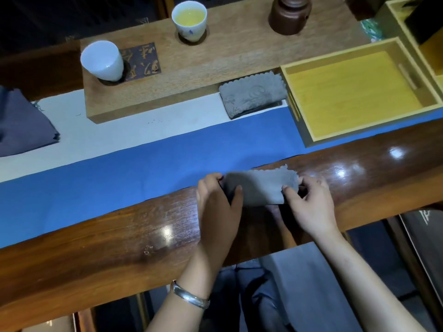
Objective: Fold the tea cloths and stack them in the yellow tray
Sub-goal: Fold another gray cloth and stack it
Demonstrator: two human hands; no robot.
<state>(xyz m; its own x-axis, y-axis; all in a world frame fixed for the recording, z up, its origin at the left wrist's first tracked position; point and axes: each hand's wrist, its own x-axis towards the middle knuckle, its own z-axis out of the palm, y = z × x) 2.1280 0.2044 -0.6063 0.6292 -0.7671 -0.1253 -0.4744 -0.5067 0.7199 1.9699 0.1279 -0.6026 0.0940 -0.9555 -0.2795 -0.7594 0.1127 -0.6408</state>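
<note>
A grey tea cloth [260,186] with a scalloped edge lies folded into a narrow strip on the dark wooden table edge. My left hand [217,200] pinches its left end and my right hand [309,200] pinches its right end. A second grey cloth [253,95], folded and patterned, rests against the wooden tea board, just left of the yellow tray [302,130]. The tray holds nothing. A dark grey-purple cloth [22,125] lies at the far left on the white runner.
The wooden tea board [215,68] carries a white cup [103,61], a cup of yellow tea [189,20] and a brown pot [290,15]. A blue runner [119,164] crosses the table. Another wooden box [407,22] stands behind the tray.
</note>
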